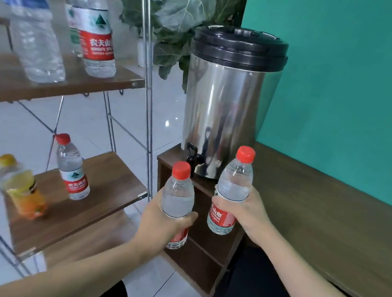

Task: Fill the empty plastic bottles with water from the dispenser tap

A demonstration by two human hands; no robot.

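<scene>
L hand (165, 220) grips capped bottle (179, 197), tap (192, 153) at 12 o'clock | R hand (244, 211) grips 2nd bottle (231, 192), 1 o'clock of 1st | tip: uncap first, mouth right under tap, keep upright

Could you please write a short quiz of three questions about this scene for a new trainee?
1. True or false: both small clear plastic bottles held in the hands have their red caps on.
2. What stands under the steel water dispenser? A) brown wooden cabinet B) metal shelf rack C) floor
3. Fill in: the dispenser's black tap is ____ the two held bottles.

Key:
1. True: the left hand grips one bottle, the right hand the other, both capped.
2. A, the wooden cabinet.
3. Behind, between them.
</scene>
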